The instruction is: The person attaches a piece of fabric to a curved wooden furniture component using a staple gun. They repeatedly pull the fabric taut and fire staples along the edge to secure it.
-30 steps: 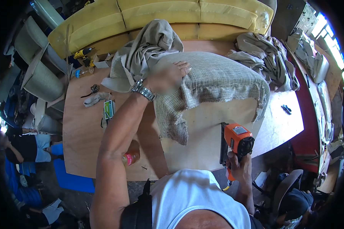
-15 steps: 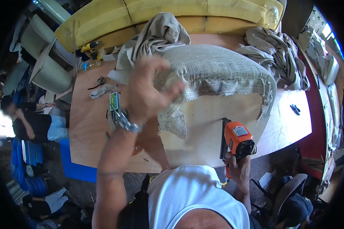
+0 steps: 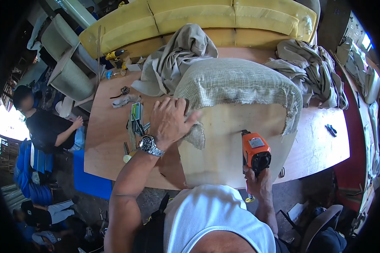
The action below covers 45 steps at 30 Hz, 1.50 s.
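Note:
A cushion covered in coarse grey-green woven fabric (image 3: 236,82) lies upside down on the wooden table (image 3: 109,130), its plywood underside (image 3: 232,143) facing me. My left hand (image 3: 169,120), with a metal watch on the wrist, lies flat with fingers spread on the fabric's left flap at the board's left edge. My right hand (image 3: 257,181) grips the handle of an orange staple gun (image 3: 254,151), whose nose touches the plywood near the board's lower middle.
Beige cloth piles (image 3: 177,55) (image 3: 312,69) lie behind the cushion, before a yellow sofa (image 3: 190,17). A yellow drill (image 3: 114,55), a green box (image 3: 135,111) and small tools sit on the table's left. A person in black (image 3: 46,126) sits at left.
My left hand lifted off the cushion top, swung up, then came down on the fabric's left flap. The staple gun shifted slightly left and up against the board.

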Each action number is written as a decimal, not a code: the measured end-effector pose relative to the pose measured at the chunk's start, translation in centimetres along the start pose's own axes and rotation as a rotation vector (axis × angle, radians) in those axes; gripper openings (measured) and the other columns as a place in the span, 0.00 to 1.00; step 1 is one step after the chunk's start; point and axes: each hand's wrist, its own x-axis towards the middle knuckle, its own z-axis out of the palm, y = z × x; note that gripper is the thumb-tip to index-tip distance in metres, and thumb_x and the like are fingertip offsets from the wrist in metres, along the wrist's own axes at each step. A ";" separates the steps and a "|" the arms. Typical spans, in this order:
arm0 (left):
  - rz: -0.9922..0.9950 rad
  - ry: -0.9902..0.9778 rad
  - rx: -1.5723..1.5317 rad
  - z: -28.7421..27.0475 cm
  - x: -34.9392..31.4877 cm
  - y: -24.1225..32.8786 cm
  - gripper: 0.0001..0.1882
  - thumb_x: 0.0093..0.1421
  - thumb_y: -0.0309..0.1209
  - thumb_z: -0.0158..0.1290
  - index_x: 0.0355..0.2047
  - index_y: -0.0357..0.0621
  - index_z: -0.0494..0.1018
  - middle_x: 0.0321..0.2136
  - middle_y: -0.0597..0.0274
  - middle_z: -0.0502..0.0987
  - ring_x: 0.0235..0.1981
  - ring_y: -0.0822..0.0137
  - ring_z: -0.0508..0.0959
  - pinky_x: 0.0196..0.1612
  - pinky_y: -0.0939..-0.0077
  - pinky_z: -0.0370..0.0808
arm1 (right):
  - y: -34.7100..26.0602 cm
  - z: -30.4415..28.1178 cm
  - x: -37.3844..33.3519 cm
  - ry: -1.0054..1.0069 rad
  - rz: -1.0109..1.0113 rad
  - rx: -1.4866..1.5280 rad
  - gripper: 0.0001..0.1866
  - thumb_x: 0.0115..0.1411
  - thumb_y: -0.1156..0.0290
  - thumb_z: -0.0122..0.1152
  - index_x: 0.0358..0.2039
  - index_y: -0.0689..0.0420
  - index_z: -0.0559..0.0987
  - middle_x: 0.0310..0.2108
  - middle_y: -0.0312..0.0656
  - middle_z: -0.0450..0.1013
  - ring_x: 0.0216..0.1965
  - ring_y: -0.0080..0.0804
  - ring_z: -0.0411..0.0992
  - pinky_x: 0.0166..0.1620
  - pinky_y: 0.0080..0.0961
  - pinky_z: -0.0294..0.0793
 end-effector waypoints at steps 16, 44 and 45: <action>0.365 0.020 0.048 1.8 3.8 1.0 0.09 0.59 0.35 0.54 0.25 0.46 0.71 0.22 0.60 0.75 0.30 0.61 0.77 0.39 0.63 0.70 | 0.1 1.0 0.0 0.020 0.019 -0.014 0.23 0.65 0.51 0.62 0.38 0.64 0.77 0.22 0.38 0.75 0.23 0.27 0.75 0.29 0.29 0.74; 0.075 -0.844 -0.821 15.2 19.5 -7.3 0.34 0.75 0.51 0.36 0.68 0.34 0.59 0.69 0.50 0.60 0.71 0.61 0.57 0.72 0.71 0.51 | -1.2 1.2 -0.3 0.042 0.008 0.016 0.14 0.59 0.67 0.68 0.44 0.59 0.80 0.33 0.48 0.82 0.37 0.43 0.82 0.41 0.33 0.80; 0.061 -0.846 -0.869 15.6 18.7 -7.9 0.36 0.75 0.52 0.35 0.69 0.33 0.56 0.71 0.50 0.56 0.73 0.62 0.54 0.73 0.72 0.48 | -1.4 1.1 -0.4 0.048 -0.004 0.014 0.14 0.59 0.66 0.68 0.43 0.59 0.81 0.33 0.48 0.82 0.37 0.44 0.82 0.40 0.34 0.80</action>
